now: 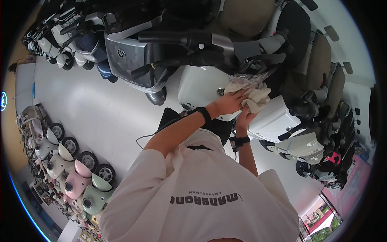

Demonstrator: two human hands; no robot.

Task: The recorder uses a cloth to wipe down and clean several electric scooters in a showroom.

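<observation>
Before me stands a scooter with a white front panel (199,87). A crumpled cream cloth (259,98) lies bunched against the panel's right side, near a round badge. My left hand (232,104) grips the cloth from the left, fingers spread into its folds. From below, my right hand (246,118) pinches the cloth's lower edge, close beside the left fingers. Crinkled clear plastic film (249,79) touches the cloth's top, under the scooter's dark display area. Black bands circle both wrists.
Handlebars with a black grip (163,38) reach across above the panel. A grey scooter (128,60) stands to the left, another white scooter (269,121) close on the right. More scooters line both sides, including a pink one (77,184) at lower left. A thin cable hangs by my left arm.
</observation>
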